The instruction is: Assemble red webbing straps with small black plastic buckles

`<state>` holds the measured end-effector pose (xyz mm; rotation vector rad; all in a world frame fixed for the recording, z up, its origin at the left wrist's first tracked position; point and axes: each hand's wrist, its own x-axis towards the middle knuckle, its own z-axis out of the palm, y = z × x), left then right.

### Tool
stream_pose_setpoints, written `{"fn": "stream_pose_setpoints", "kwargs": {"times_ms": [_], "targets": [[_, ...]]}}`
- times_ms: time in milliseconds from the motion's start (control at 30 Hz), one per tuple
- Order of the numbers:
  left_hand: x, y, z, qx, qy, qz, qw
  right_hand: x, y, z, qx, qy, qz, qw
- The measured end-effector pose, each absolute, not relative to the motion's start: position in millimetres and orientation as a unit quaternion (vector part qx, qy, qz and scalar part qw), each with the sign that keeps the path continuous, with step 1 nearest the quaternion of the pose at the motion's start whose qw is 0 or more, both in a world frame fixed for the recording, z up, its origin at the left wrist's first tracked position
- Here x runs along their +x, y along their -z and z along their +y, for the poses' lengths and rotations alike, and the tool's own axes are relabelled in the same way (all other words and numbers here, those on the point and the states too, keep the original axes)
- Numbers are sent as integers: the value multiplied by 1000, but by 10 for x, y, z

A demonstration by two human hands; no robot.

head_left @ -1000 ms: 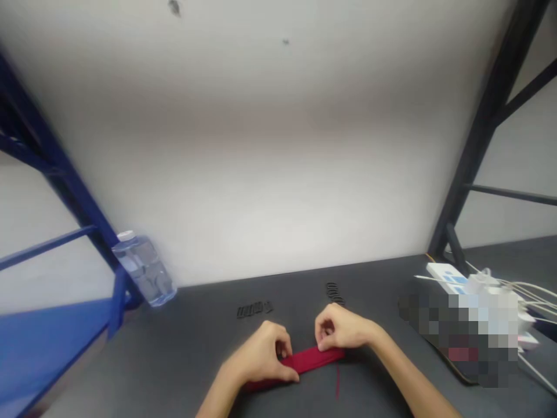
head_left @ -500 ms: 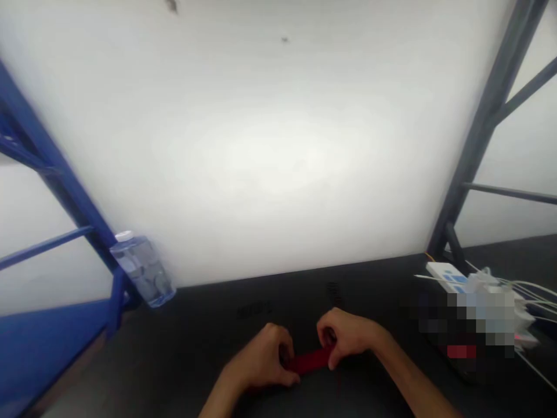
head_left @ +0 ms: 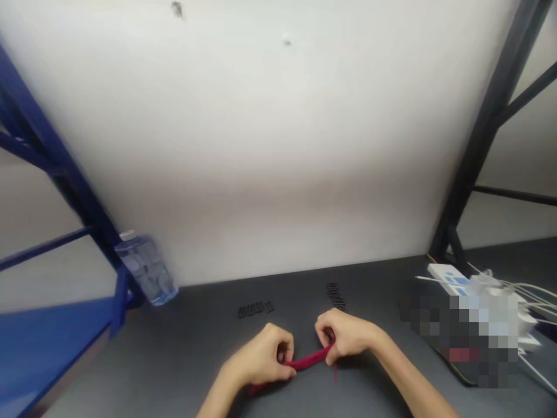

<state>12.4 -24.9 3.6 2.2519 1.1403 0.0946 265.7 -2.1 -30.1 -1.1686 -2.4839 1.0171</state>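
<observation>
A red fabric strap stretches between my two hands, sagging slightly, low over the dark table. My left hand pinches it at one side, and a further piece of the red strap shows below that hand. Thumb and fingers of my right hand close on the strap's other side. A thin red thread hangs beneath the right hand. Beyond the hands lie small black rectangular buckles: one row of several buckles at the left, another group of buckles just behind my right hand.
A large clear water bottle leans beside the blue metal frame at left. On the right, a white power strip with plugs and tangled white cables lies near a pixelated dark object. A white wall backs the table.
The strap between my hands has turned and looks narrower, with more of a curve. My hands stay almost in place. The picture's exposure has changed, making the table and buckles clearer.
</observation>
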Motion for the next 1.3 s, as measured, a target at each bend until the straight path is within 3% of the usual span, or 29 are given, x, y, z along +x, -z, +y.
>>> {"fn": "stream_pose_setpoints", "kwargs": {"times_ms": [733, 1000, 1300], "targets": [[31, -84, -159, 829, -125, 431, 334, 2824, 226, 16, -386, -402, -811, 175], [-49, -36, -123, 822, -89, 411, 383, 2801, 203, -13, -353, -457, -808, 116], [-36, -8, -105, 842, -85, 413, 338, 2798, 269, 27, -385, -423, -810, 127]]}}
